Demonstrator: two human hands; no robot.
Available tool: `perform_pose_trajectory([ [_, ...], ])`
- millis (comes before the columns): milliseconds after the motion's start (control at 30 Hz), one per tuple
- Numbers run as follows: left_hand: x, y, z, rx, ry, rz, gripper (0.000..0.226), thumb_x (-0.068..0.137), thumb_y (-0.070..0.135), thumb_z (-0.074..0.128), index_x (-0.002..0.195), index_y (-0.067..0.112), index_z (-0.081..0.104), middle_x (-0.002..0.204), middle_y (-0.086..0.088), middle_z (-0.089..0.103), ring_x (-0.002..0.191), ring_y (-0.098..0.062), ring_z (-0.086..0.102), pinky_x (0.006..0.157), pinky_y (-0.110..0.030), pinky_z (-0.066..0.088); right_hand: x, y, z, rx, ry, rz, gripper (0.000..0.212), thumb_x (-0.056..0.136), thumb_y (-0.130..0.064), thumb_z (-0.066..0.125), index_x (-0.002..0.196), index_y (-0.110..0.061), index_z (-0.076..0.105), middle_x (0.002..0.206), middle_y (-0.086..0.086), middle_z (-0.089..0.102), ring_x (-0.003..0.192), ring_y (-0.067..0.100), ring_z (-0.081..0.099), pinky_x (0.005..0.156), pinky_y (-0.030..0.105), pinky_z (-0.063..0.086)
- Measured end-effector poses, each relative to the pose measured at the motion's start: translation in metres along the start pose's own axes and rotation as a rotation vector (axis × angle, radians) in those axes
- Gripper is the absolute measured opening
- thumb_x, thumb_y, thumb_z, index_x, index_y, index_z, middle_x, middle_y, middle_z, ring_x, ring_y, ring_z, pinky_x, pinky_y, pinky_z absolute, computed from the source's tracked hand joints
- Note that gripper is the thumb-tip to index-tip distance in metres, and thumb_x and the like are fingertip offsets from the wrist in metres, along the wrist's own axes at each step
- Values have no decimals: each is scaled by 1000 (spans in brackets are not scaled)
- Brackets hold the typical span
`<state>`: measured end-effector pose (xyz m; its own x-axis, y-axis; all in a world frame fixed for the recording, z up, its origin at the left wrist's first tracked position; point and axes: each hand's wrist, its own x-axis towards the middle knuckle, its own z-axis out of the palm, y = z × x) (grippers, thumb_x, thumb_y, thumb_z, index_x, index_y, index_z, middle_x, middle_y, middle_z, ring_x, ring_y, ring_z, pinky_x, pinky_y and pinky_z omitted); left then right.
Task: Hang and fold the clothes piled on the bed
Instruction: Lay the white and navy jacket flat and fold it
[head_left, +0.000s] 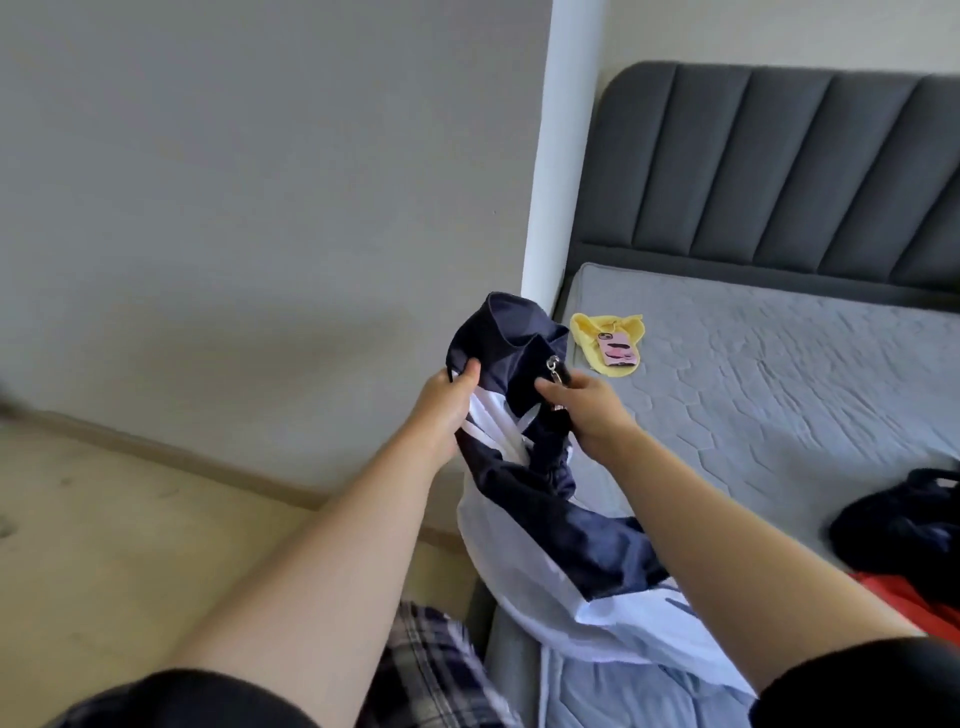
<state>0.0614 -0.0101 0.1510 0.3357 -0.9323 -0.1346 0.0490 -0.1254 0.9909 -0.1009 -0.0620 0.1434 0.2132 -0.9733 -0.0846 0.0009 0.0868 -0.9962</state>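
Right now both bare arms reach forward over the near left corner of the bed (779, 395), holding up a navy and white jacket (524, 338). The left grip (447, 405) grasps the jacket's left edge, its thumb pressed on the navy cloth near the collar and its fingers hidden behind the fabric. The right grip (592, 410) pinches the navy cloth on the other side, thumb on top, just below a metal zipper pull (553, 370) that hangs beside its knuckles. The jacket's upper part stands raised between the two grips, while the rest droops down and trails onto the mattress edge, its white panels spread over a light blue cloth (623, 696) at the bed's near end. Farther up the grey quilted mattress, near the padded grey headboard (779, 156), lies a yellow garment (584, 338) with a pink-cased phone (618, 349) resting on it. At the right edge of the bed sits a heap of dark clothes (904, 530) with a red garment (904, 597) just beside it. Plaid fabric (431, 665) shows below the left arm.
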Motion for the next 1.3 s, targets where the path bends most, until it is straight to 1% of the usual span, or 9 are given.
perform_pose_trajectory([
  [300,-31,210,-74,-130,141,316,42,98,43,46,130,15,50,113,6,51,103,-12,46,86,-26,34,-27,-199,72,130,-170,-388,30,86,11,54,88,-14,70,88,5,64,71,18,57,70,29,48],
  [367,-40,248,-87,-163,136,376,37,98,43,46,122,17,54,108,7,56,97,-9,52,80,-22,37,-23,-232,86,121,-23,-445,25,84,2,65,103,-15,66,105,3,60,87,18,59,80,29,51],
  [433,-47,277,-99,-181,114,410,32,97,44,47,114,19,57,103,6,62,92,-9,58,76,-22,41,-19,-255,93,122,36,-427,57,83,-10,71,134,-14,46,125,1,45,107,17,52,93,28,42],
  [533,-52,303,-121,-197,123,449,29,97,42,48,107,18,60,97,3,67,90,-12,63,73,-23,46,-18,-274,102,-14,-435,-362,41,94,-18,57,132,-2,53,129,13,57,96,6,63,82,10,46],
  [600,-53,310,-139,-182,193,485,24,97,40,49,100,19,60,92,3,67,87,-12,63,71,-22,46,-15,-272,116,-17,-721,-222,26,91,-21,60,108,-4,69,104,11,71,86,16,70,71,23,55],
  [733,-61,316,-197,288,380,580,20,95,34,54,88,17,61,93,-5,66,91,-22,61,83,-32,48,-4,-295,150,8,-271,-355,20,93,-16,60,102,2,61,75,8,63,65,21,61,59,30,51],
  [867,-76,336,-246,551,552,720,24,87,29,67,65,22,59,63,7,55,60,-9,51,52,-19,36,-8,-331,184,-160,75,-756,33,94,-25,58,65,-9,54,59,2,50,64,18,51,47,23,37],
  [1033,-76,325,-296,841,342,463,17,85,24,68,74,11,63,73,1,58,68,-13,53,60,-19,40,-2,-330,204,-629,-372,-522,34,85,-38,69,69,-8,64,54,-3,64,50,12,61,46,18,44],
  [1300,-65,328,-321,841,356,501,11,79,21,75,72,22,66,65,7,61,59,-9,56,51,-18,48,12,-352,199,-444,-716,-468,26,76,-16,73,97,-1,69,94,14,73,83,26,71,67,28,57],
])
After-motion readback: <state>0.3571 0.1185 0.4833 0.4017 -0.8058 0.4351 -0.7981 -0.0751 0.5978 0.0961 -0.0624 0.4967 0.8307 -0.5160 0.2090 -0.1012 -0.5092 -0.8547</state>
